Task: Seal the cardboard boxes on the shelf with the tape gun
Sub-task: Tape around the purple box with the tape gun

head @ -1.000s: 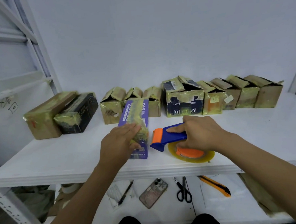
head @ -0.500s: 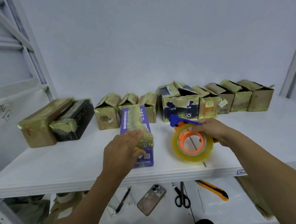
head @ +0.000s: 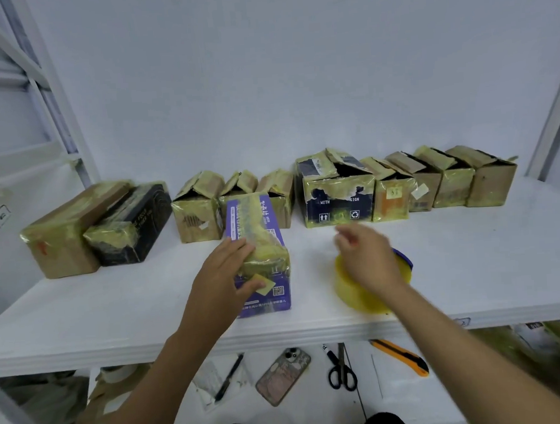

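A purple box [head: 256, 223] wrapped in yellowish tape lies lengthwise near the front of the white shelf [head: 472, 265]. My left hand [head: 222, 281] rests on its near end, fingers flat on top and the thumb against the front face. The tape gun [head: 359, 294], a yellow roll on a blue frame, lies on the shelf to the right of the box. My right hand [head: 368, 255] hovers blurred just above it with loosely curled fingers that hold nothing. A row of taped cardboard boxes [head: 336, 195] stands along the back wall, several with their flaps up.
Two long boxes [head: 86, 230] lie at the back left. On the lower level are a pen [head: 228, 377], a phone [head: 284, 377], scissors [head: 340, 368] and an orange utility knife [head: 400, 357]. Shelf uprights [head: 52, 94] stand at the left and right.
My right hand set the tape gun down on the shelf and let go of it, then lifted above it. My left hand stayed on the purple box.
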